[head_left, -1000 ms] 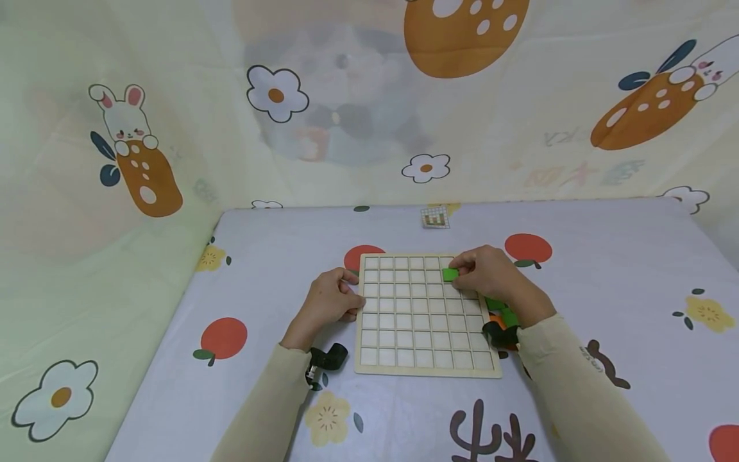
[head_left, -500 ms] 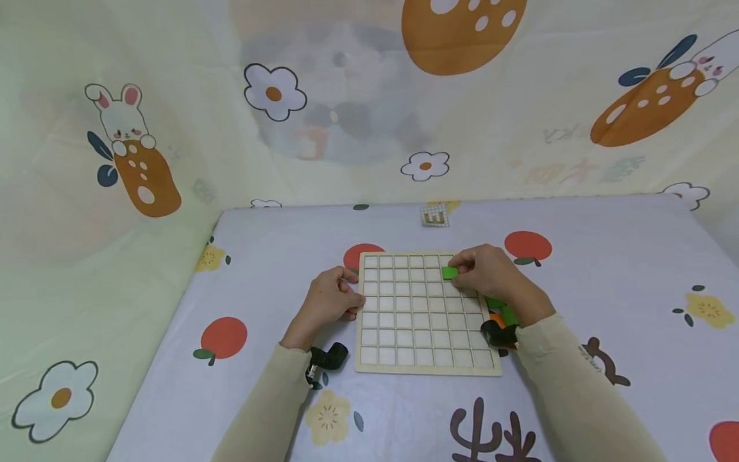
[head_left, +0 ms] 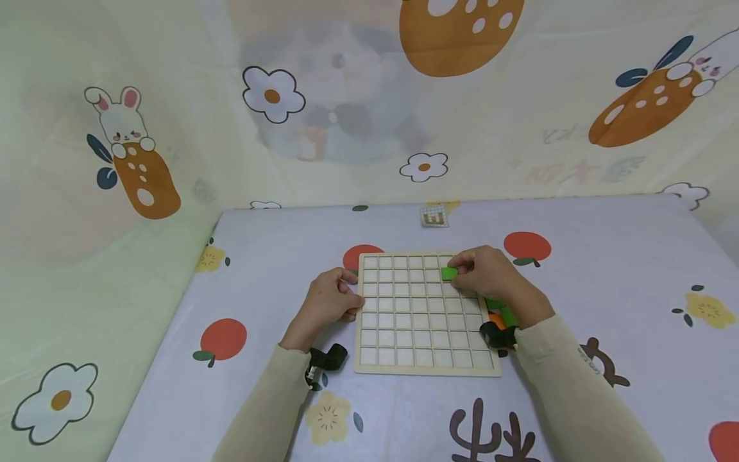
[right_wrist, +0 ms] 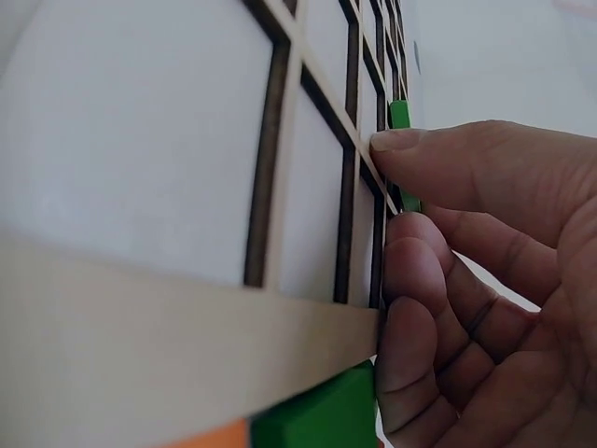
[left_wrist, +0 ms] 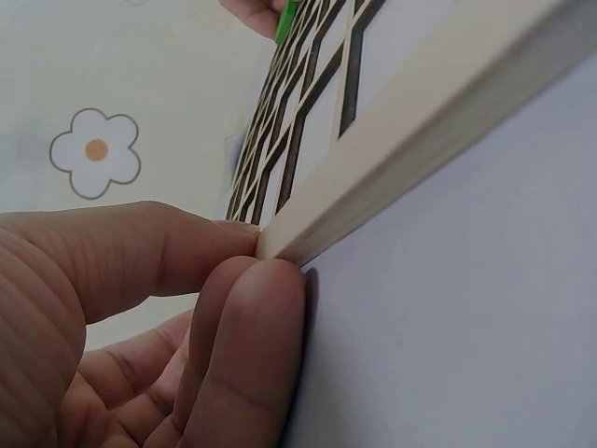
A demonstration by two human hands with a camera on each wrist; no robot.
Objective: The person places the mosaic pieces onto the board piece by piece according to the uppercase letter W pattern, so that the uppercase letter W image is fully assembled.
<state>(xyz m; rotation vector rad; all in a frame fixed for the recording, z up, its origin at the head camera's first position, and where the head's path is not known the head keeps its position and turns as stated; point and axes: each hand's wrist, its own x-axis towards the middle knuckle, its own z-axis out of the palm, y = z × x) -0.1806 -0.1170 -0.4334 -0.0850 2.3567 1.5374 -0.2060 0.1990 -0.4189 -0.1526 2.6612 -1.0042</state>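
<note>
One green tile (head_left: 448, 274) is pinched between the thumb and bent fingers of my right hand (head_left: 487, 277), at the far right part of the gridded board (head_left: 427, 370) on the table (head_left: 612, 276). My left hand (head_left: 328, 296) grips the board's left edge, fingers bent. Green pieces (head_left: 508, 316) and something orange (head_left: 496, 319) lie just beside its right edge.

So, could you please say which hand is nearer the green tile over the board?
The right hand pinches the tile; the left hand is across the board, left of it.
</note>
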